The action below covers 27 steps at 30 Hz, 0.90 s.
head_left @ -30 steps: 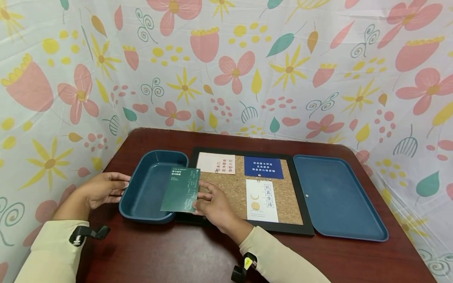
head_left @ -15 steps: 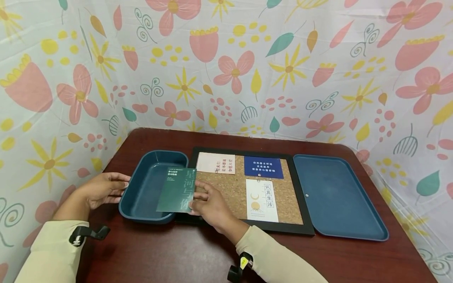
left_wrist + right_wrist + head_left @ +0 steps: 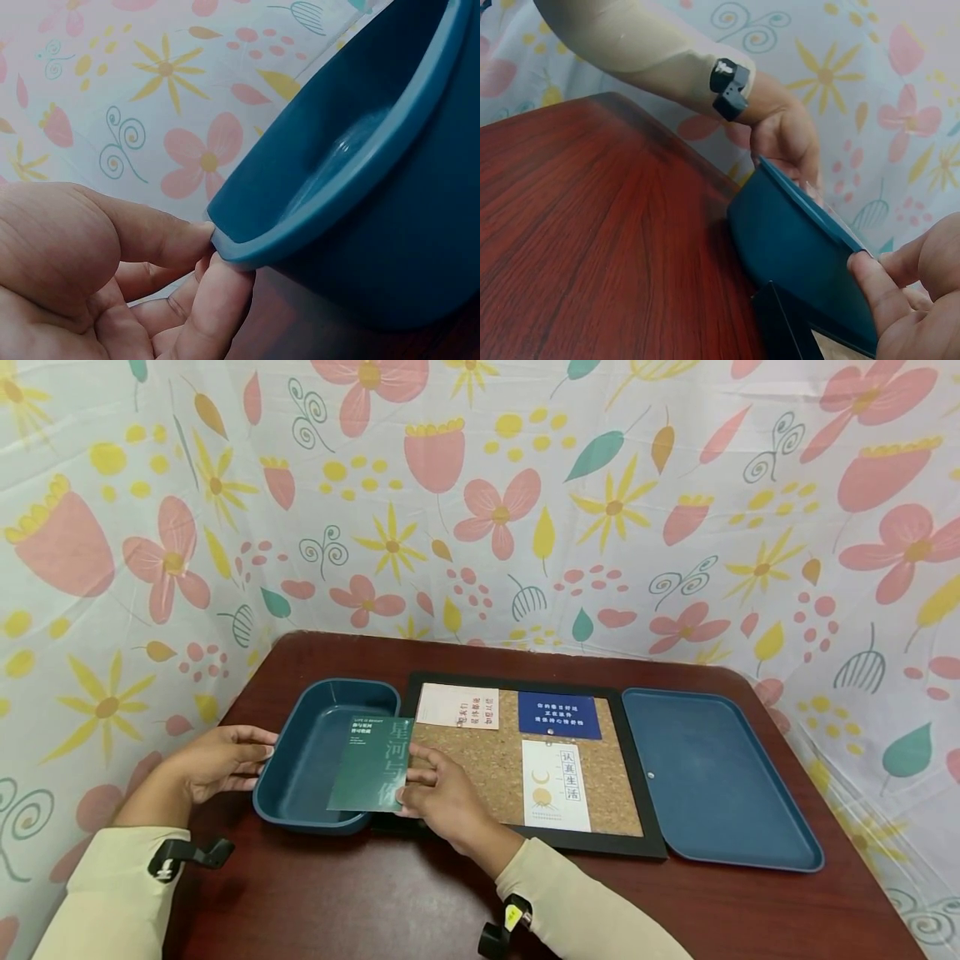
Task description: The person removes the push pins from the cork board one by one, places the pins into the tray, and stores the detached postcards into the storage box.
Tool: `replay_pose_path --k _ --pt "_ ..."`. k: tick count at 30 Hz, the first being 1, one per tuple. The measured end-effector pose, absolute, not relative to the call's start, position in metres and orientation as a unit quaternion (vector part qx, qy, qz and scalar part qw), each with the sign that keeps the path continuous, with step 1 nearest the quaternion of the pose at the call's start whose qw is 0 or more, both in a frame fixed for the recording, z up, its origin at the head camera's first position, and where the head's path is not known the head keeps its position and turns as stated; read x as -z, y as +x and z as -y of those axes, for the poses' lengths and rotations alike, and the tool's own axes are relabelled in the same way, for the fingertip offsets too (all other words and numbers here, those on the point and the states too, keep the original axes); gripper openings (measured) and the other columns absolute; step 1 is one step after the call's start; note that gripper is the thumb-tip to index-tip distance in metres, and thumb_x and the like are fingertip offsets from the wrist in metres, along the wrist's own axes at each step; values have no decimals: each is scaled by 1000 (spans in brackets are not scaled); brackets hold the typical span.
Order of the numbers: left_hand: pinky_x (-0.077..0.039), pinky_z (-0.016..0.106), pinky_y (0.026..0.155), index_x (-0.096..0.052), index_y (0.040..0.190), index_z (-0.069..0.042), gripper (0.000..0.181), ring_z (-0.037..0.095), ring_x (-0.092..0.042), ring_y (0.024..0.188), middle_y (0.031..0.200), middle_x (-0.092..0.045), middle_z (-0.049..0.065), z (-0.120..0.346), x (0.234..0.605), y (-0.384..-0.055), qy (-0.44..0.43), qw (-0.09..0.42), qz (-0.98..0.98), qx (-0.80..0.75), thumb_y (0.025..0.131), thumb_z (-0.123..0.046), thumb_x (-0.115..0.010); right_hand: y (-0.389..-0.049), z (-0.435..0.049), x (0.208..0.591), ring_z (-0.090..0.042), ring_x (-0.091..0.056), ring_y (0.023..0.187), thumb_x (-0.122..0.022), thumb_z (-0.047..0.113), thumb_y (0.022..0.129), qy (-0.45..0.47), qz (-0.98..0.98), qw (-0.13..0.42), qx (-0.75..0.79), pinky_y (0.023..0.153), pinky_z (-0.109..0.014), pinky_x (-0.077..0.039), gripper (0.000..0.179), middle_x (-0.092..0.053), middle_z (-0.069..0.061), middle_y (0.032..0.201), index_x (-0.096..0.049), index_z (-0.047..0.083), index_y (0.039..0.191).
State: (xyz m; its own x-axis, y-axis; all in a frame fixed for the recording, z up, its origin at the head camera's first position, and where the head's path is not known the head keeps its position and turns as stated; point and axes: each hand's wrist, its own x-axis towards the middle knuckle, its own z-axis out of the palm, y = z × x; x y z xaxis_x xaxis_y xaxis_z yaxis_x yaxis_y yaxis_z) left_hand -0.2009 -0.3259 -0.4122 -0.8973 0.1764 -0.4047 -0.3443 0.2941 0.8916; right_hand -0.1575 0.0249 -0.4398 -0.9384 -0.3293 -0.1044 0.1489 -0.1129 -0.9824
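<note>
My right hand (image 3: 442, 797) pinches a green card (image 3: 366, 764) by its right edge, thumb on top. The card, printed with pale lettering, lies over the right part of a deep blue plastic bin (image 3: 303, 739). In the right wrist view, my right fingertips (image 3: 864, 264) are at the bin's rim, where the card shows only as a thin edge. My left hand (image 3: 225, 762) is at the bin's left side; in the left wrist view, its thumb and a finger pinch the bin's rim (image 3: 315, 236). The part of the bin's inside under the card is hidden.
Right of the bin lies a black-framed corkboard (image 3: 487, 777) bearing a cream card (image 3: 450, 704), a blue card (image 3: 558, 714) and a white card (image 3: 553, 785). A shallow blue tray (image 3: 720, 777) lies further right on the dark red table (image 3: 360, 893). A flowered curtain (image 3: 480, 510) hangs behind.
My right hand and the green card have moved a little to the left, further over the bin. My left hand and the bin have stayed where they were.
</note>
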Motion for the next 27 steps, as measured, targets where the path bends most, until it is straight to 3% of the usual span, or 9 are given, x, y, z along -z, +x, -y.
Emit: replay_pose_path --k 17,27 --pt "-61 37 74 -53 133 5 31 18 -67 87 100 -67 4 325 412 -201 -55 222 -770 -595 107 -13 -54 -158 -17 440 -23 -69 92 -67 -12 88 -73 -650 166 738 73 -38 -62 69 -61 -22 125 -44 2 152" --pt "-61 36 73 -53 132 5 31 18 -67 86 99 -67 4 325 412 -202 -56 224 -769 -596 107 -12 -55 -159 -17 440 -29 -70 103 -71 -7 93 -76 -632 181 750 79 -39 -61 61 -62 -22 128 -47 -2 149"
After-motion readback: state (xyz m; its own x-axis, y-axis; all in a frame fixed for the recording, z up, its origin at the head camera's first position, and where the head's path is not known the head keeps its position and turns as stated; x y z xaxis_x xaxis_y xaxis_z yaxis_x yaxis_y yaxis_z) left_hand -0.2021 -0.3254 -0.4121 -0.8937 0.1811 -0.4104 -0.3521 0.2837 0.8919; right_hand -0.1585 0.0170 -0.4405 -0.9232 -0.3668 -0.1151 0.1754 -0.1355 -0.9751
